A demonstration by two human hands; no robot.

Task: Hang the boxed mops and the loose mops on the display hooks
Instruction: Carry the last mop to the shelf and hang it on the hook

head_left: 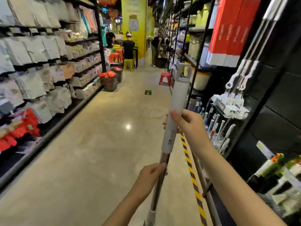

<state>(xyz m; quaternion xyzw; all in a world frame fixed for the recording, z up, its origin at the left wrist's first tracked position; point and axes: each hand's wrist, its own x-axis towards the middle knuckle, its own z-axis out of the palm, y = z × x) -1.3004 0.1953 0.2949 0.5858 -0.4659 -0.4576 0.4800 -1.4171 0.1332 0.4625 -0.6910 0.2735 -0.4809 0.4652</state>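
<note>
A store aisle floor (101, 144) is running far ahead, with a dark rack (276, 111) on the right carrying hung mops (244, 74) and red boxes (231, 30). A loose mop (174, 115) is standing nearly upright in the near centre, its lower end cut off. The right hand (187, 124) is reaching in from the right, fingers (175, 114) curling tight around the grey grip. The left hand (151, 175), lower, is closing its fingers on the metal shaft.
</note>
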